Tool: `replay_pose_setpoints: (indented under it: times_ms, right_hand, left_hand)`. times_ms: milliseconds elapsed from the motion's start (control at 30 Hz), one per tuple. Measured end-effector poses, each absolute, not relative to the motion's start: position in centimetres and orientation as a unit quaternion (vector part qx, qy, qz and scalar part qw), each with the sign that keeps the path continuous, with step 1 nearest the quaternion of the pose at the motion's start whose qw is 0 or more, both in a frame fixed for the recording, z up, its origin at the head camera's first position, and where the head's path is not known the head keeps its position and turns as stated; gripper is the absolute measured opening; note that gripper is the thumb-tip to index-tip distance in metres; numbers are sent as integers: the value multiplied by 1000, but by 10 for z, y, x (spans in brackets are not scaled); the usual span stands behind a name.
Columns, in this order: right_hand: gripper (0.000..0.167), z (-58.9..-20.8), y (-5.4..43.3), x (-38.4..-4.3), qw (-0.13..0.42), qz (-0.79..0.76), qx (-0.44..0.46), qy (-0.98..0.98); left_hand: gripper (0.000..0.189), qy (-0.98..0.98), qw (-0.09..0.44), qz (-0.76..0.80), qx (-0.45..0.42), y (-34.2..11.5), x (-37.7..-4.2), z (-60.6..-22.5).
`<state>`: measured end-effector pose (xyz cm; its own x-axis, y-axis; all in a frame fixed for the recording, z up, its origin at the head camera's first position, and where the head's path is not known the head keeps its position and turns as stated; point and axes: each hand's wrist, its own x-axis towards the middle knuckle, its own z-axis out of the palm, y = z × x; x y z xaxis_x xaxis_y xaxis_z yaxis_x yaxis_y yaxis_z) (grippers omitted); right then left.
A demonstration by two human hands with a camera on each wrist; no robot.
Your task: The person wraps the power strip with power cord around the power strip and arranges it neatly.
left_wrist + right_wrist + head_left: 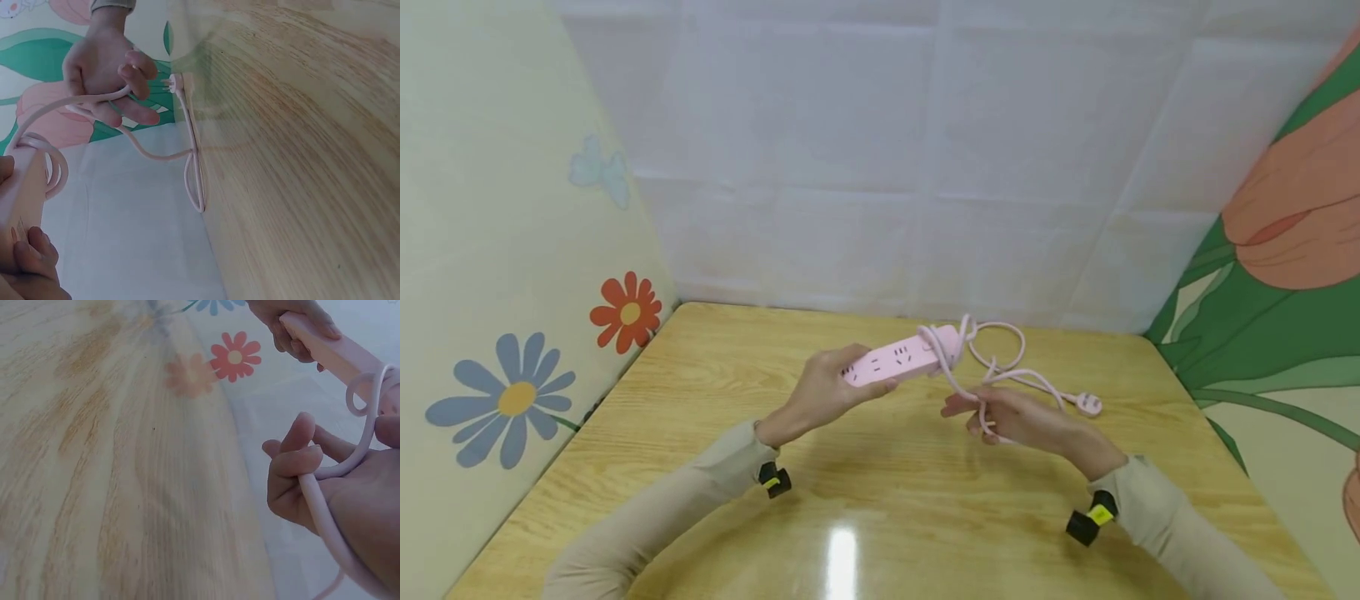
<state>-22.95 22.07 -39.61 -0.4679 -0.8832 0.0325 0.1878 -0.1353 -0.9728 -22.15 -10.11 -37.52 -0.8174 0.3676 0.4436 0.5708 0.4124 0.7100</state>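
Observation:
A pink power strip point(898, 358) is held up over the table by my left hand point(831, 387), which grips its left end with the thumb along the near side. Its pale pink cord point(942, 360) loops around the strip's right end and runs down to my right hand point(1018, 421). In the right wrist view the cord point(322, 509) crosses the palm, with fingers curled round it. Beyond that hand, a slack loop of cord lies on the table and ends in a plug point(1088, 404).
The wooden table point(715, 350) meets a white sheet-covered wall point(805, 242) at the back. Side walls carry painted flowers point(516, 400). Small black wrist cameras point(1082, 527) sit at both cuffs.

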Motion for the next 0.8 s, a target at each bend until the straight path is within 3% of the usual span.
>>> replay_pose_setpoints:
  times_ms: [567,800]
  right_hand:
    - [35,-413,207,-232,402,-719,-298,482]
    - [22,-411,209,-226,310,-695,-264,592]
  left_hand:
    - [42,-838,123,-460,-266,-100,-221,-368]
    - [43,-834,121,-460,-278,-97,-219,-368]
